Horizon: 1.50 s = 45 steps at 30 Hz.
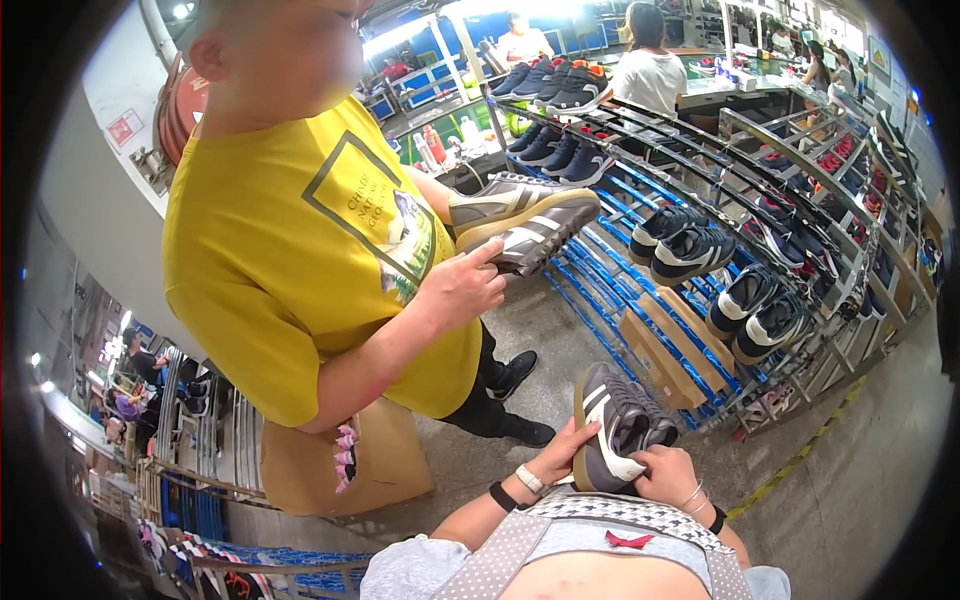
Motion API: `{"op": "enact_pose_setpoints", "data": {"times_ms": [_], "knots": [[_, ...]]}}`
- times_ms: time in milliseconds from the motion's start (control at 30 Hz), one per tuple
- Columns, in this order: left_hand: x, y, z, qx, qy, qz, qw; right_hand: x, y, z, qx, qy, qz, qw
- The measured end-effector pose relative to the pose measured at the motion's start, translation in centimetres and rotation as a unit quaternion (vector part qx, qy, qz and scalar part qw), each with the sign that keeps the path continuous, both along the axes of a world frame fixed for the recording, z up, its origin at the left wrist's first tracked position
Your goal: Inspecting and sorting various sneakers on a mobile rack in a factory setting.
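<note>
A grey sneaker with white stripes and a tan sole is held upright close to my chest. My left hand grips its sole side from the left, and my right hand holds it from the right. Facing me, a person in a yellow shirt holds a pair of matching grey sneakers and points a finger at one sole.
A blue metal rack with several dark sneakers and cardboard boxes stands to the right. A cardboard box sits on the floor at the left. Other people work at the back. Concrete floor with a yellow line lies to the right.
</note>
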<state>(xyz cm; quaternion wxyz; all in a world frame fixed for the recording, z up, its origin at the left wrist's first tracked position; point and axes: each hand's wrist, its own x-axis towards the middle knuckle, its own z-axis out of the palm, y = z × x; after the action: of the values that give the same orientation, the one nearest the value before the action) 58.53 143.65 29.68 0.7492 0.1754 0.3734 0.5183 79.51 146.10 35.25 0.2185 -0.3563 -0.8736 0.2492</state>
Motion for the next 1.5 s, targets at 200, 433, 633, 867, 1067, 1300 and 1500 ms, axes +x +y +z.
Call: {"op": "enact_pose_setpoints", "data": {"times_ms": [200,433,633,867,1067,1300,1500], "knots": [[0.4,0.3,0.0,0.006,-0.011,0.001,1.0,0.3,0.0,-0.2,-0.008,-0.002,-0.013,1.0],[0.3,1.0,0.5,0.001,0.019,-0.018,1.0,0.2,0.1,-0.3,-0.002,0.001,-0.023,1.0],[-3.1,6.4,8.9,0.267,0.348,0.141,0.888,0.6,1.0,-0.4,0.007,0.014,-0.039,0.999],[-2.4,7.4,6.7,0.175,0.241,-0.044,0.953,1.2,0.5,0.0,0.02,-0.005,-0.021,1.0],[0.4,3.0,0.7,0.196,0.356,0.04,0.913,1.5,0.0,0.1,0.014,0.006,-0.039,0.999],[0.4,1.9,1.0,0.232,0.475,0.021,0.849,1.4,-0.1,0.3,0.012,-0.007,-0.03,0.999],[0.1,0.1,-0.1,0.198,0.394,0.053,0.896,1.2,-0.5,0.3,0.007,0.006,-0.029,1.0]]}}
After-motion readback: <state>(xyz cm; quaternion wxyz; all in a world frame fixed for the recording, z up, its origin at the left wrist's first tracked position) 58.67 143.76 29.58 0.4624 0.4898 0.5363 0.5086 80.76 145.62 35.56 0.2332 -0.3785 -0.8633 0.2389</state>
